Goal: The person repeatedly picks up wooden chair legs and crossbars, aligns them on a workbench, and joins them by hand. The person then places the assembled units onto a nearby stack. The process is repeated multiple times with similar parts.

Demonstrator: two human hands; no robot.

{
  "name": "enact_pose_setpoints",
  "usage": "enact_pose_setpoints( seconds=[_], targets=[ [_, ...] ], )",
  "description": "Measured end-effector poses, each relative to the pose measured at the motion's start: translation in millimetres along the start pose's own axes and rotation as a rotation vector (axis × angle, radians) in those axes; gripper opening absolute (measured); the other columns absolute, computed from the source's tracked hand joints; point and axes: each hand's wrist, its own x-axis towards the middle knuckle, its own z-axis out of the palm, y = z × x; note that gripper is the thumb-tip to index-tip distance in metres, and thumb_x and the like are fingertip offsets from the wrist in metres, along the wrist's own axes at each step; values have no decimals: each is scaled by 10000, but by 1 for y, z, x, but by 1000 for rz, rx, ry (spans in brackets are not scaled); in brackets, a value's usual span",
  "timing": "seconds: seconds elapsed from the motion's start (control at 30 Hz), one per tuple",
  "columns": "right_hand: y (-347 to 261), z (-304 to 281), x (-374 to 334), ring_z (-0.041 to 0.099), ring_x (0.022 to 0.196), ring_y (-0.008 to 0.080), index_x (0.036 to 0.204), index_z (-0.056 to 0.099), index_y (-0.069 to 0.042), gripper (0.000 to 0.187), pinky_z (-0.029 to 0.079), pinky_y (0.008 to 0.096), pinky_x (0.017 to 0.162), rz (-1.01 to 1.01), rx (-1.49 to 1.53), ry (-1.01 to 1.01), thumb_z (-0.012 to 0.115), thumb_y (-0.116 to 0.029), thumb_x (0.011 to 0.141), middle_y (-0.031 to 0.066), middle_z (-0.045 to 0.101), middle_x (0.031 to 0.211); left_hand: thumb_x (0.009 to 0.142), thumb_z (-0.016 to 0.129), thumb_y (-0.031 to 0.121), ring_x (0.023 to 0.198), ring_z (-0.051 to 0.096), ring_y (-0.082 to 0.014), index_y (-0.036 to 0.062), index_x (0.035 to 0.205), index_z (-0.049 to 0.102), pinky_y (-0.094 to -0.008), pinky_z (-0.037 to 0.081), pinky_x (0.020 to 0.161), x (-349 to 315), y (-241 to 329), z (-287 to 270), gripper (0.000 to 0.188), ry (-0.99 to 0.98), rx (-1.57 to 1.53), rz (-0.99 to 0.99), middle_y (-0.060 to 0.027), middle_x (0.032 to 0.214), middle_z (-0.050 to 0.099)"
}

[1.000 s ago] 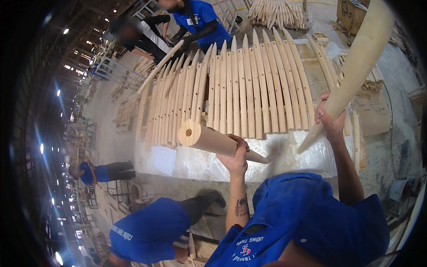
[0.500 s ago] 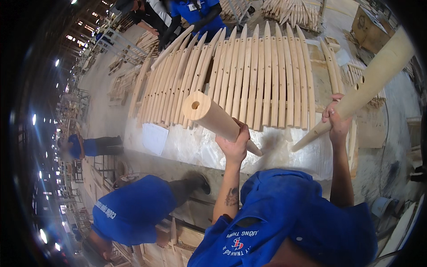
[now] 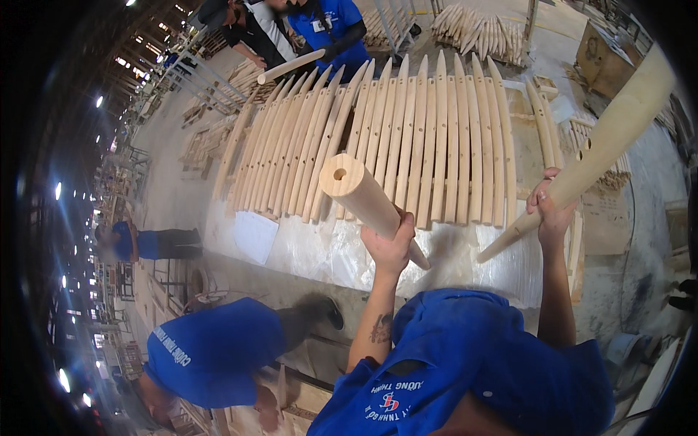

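My left hand (image 3: pixel 390 245) is closed around a round wooden leg (image 3: pixel 367 195). Its thick end, with a drilled hole in the middle, points up toward me, and its thin end slants down to the table. In my right hand (image 3: pixel 552 207) is a second tapered wooden leg (image 3: pixel 596 149), held at a slant. Two dark holes show in its side, its thick end rises to the upper right and its thin end points down over the table. Beyond both hands, a row of similar pointed wooden legs (image 3: pixel 411 145) lies side by side on the table.
The table top (image 3: pixel 327 251) has a shiny wrap and a white paper sheet (image 3: pixel 256 236) at its left. A co-worker in blue (image 3: pixel 329 33) holds another leg (image 3: pixel 291 67) across the table. Another person (image 3: pixel 218 352) bends over at lower left. More legs (image 3: pixel 480 33) are stacked behind.
Across the table, the co-worker's leg has been lifted away from the row and turned more level. The legs in my hands stay gripped, the left one's top shifting slightly right and lower in view.
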Motion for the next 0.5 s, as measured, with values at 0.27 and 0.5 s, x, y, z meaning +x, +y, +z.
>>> enact_pose_setpoints(
  seconds=[0.27,0.5],
  targets=[
    [0,0,-2,514,607,102,1177,485,53,339,450,246,567,4,-28,35,581,-21,861,35,517,764,816,621,41,534,560,-160,-54,862,546,-284,478,502,3,2,4,130,-17,-48,11,-104,688,569],
    [-1,-4,-2,517,607,107,1177,481,58,337,443,248,570,24,-46,31,554,-30,861,34,517,743,816,621,43,535,560,-162,-53,875,542,-287,474,500,1,-1,3,137,-19,-41,34,-104,672,564]
  ],
)
